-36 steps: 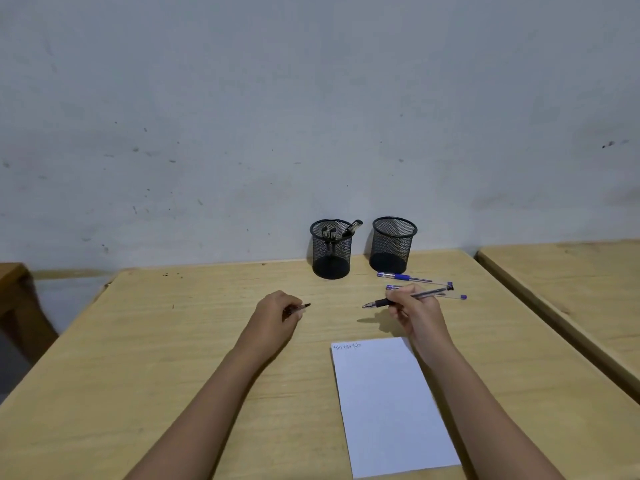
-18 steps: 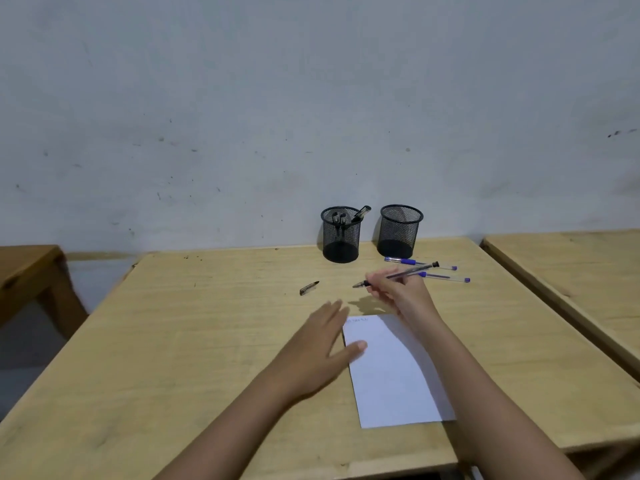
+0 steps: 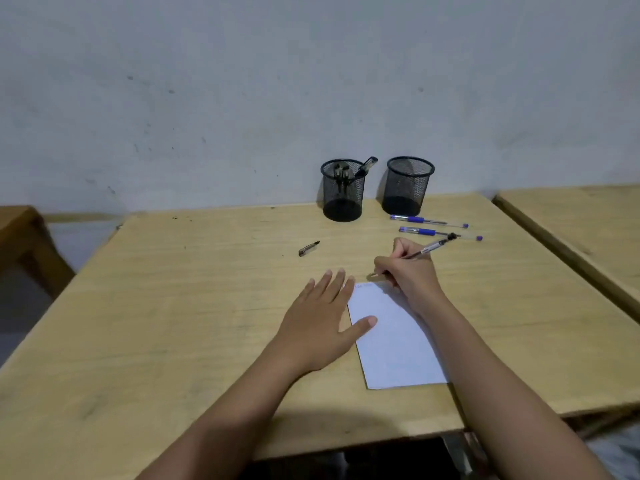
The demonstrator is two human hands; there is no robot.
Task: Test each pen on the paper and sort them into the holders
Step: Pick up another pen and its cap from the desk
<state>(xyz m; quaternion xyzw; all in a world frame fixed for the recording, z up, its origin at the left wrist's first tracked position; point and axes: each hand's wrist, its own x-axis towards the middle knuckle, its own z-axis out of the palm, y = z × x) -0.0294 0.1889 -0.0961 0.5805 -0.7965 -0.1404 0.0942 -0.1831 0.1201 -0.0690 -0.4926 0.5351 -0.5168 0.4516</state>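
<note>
A white sheet of paper [image 3: 394, 337] lies on the wooden table [image 3: 173, 306]. My left hand [image 3: 322, 323] lies flat with straight fingers, its thumb pressing the paper's left edge. My right hand [image 3: 407, 271] grips a black pen [image 3: 429, 249] in a writing hold, tip down at the paper's top edge. A black pen cap [image 3: 308, 248] lies loose on the table. Two blue pens [image 3: 427, 221] [image 3: 438, 233] lie near the right mesh holder [image 3: 407, 185], which looks empty. The left mesh holder [image 3: 343, 190] contains several dark pens.
A grey wall stands right behind the holders. A second wooden table [image 3: 581, 233] sits to the right across a narrow gap. Part of a brown wooden piece of furniture [image 3: 20, 237] shows at the left edge.
My left hand put the cap down on the table and moved to the paper's left edge. My right hand brought the pen from above the table down to the paper's top.
</note>
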